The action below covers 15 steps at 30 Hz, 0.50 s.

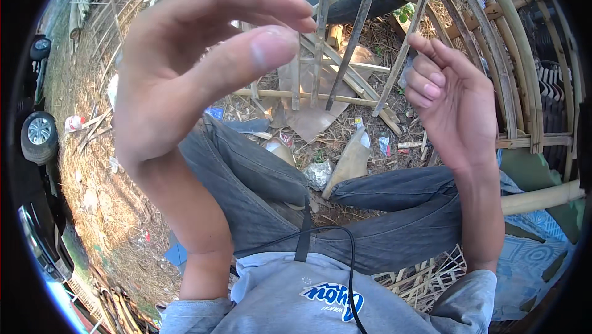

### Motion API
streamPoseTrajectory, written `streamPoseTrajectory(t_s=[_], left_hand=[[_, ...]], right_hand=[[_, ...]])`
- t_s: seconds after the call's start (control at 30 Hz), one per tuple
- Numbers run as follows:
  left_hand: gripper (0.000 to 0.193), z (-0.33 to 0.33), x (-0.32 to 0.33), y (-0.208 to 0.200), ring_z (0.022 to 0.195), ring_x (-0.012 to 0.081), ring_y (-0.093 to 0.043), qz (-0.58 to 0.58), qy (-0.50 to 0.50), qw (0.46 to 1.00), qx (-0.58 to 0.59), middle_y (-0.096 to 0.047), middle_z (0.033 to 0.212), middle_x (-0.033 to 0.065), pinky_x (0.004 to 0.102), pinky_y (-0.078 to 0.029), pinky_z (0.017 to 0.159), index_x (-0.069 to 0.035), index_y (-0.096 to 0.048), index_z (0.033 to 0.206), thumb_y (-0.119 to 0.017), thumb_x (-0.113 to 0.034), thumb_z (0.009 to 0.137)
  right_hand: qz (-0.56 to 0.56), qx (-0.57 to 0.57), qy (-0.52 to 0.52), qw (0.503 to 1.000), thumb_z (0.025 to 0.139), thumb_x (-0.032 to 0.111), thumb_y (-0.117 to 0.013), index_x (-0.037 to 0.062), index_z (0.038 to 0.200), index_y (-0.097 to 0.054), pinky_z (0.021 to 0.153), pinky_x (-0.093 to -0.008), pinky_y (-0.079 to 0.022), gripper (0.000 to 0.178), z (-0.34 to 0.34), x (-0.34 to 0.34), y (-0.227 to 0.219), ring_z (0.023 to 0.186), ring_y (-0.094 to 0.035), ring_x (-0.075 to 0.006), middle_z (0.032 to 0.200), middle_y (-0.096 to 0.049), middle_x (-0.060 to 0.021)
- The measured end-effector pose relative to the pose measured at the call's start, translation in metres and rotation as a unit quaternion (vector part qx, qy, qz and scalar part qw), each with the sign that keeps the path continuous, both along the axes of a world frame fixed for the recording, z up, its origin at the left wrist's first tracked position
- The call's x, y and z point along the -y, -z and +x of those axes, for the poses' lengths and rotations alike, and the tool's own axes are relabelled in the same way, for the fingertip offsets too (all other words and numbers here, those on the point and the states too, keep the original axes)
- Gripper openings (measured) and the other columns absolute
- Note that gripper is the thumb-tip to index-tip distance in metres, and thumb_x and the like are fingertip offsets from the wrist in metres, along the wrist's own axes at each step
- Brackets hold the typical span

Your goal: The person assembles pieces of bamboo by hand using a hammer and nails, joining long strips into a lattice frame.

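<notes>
My left hand [185,75] is raised close in front of me, its fingers bent over and its thumb apart below them. Nothing shows in the gap. On the other side my right hand [459,93] is up with the palm partly toward me. Its fingers curl in, and the tips of the thumb and forefinger come together with nothing seen in them. Those tips overlap a thin bamboo strip [394,65] in the picture; I cannot tell whether they touch it. Behind both hands spreads a lattice of split bamboo strips [317,56].
Curved bamboo slats [518,56] stand at the right, above a blue patterned cloth [530,260]. Between my bent legs [265,167] lie a crumpled clear plastic piece [318,175] and litter. A black cable [353,260] crosses my shirt. Parked vehicles [40,136] are at far left.
</notes>
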<state>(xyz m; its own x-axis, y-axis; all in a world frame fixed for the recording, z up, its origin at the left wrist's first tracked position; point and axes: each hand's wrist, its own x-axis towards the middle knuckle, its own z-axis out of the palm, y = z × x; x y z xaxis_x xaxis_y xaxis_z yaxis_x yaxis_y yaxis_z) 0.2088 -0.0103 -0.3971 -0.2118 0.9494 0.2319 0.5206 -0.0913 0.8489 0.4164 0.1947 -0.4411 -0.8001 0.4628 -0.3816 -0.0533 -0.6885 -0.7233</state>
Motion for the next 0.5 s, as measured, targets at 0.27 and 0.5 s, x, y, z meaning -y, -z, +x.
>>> streamPoseTrajectory(t_s=[0.27, 0.5], left_hand=[[0.032, 0.078, -0.023, 0.154, 0.093, 0.0069, -0.060, -0.198, -0.105, 0.863, 0.453, -0.068, 0.098, 0.0028, 0.0256, -0.049, 0.078, -0.001, -0.063, 0.115, -0.056, -0.030, 0.102], [0.016, 0.072, -0.038, 0.126, 0.094, 0.0112, -0.062, -0.040, -0.170, 0.912, 0.372, -0.067, 0.099, 0.0044, 0.0277, -0.050, 0.087, 0.000, -0.064, 0.108, -0.065, -0.011, 0.096]], right_hand=[[-0.116, 0.091, -0.082, 0.986, 0.103, 0.019, -0.042, -0.0035, 0.111, -0.059, 0.086, -0.0322, -0.047, 0.029, 0.004, 0.044, 0.031, 0.091, -0.059, -0.0166, 0.095, -0.059, -0.0080], [-0.165, 0.071, -0.149, 0.972, 0.103, 0.025, -0.046, 0.0056, 0.089, -0.059, 0.056, -0.0242, -0.033, 0.027, 0.006, 0.043, 0.019, 0.058, -0.040, -0.0080, 0.065, -0.040, 0.0059]])
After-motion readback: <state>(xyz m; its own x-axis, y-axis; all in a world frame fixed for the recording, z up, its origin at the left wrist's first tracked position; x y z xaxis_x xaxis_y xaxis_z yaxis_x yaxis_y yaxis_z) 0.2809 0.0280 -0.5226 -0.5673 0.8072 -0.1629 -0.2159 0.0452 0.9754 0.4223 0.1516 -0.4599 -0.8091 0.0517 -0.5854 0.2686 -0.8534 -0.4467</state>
